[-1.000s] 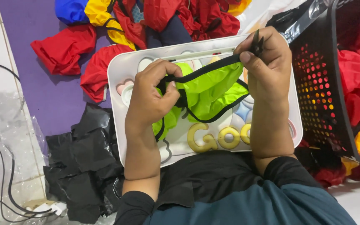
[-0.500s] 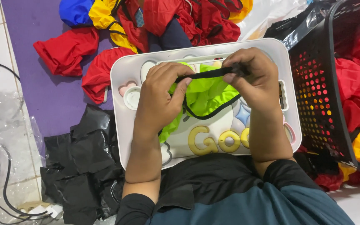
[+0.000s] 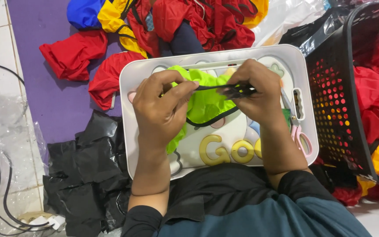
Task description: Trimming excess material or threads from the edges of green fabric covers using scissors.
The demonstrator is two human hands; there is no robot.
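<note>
Head view, looking straight down: both hands meet over the white lap tray [image 3: 133,79]. The left hand [image 3: 161,109] pinches one end of a black strap [image 3: 209,87] between thumb and forefinger. The right hand [image 3: 256,90] is closed on the other end, bunching it. The strap runs taut between them, edging a lime-green cloth piece [image 3: 205,103] that lies crumpled on the tray under the hands. Pink-handled scissors [image 3: 298,134] rest at the tray's right side, beside a black perforated basket [image 3: 334,109]. Red cloth pieces [image 3: 73,52] lie on the purple mat [image 3: 44,22]; black plastic bags [image 3: 88,162] sit lower left.
</note>
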